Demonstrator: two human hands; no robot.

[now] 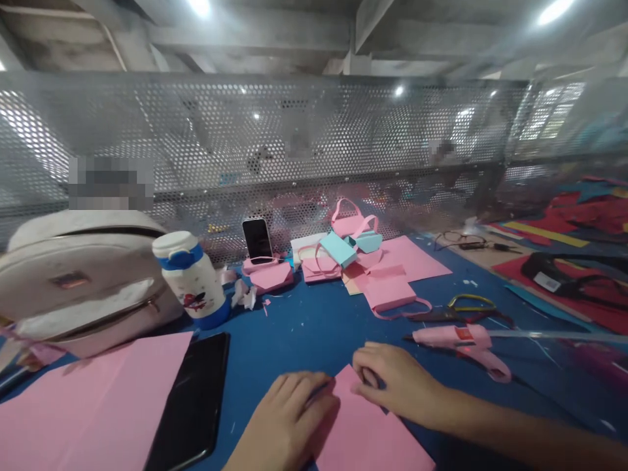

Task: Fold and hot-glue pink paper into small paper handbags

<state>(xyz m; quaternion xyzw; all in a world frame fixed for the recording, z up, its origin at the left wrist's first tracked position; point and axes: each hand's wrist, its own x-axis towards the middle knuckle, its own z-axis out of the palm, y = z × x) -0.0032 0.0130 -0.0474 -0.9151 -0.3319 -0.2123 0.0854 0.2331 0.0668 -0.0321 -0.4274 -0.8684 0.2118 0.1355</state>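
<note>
**Both hands on the small pink sheet at the near edge of the desk**

Open room lies just beyond your hands: a bare stretch of the blue desk runs up to the paper pile. The perforated metal screen closes the far edge.

The small pink paper sheet lies flat right in front of you, turned cornerwise. One corner points away toward the screen, and its long axis runs from that corner back toward you and a little right.

Your left hand lies open, palm down on the sheet's left side. Your right hand is curled with its fingertips at the far corner; you cannot tell whether it nips the paper or only presses it.

- **Left:** a flat black phone sits near, beside a large pink paper sheet.
- **Right:** a pink glue gun lies close to your right hand, with yellow-handled scissors just behind it.
- **Behind:** a pile of pink and teal paper bags.
</note>
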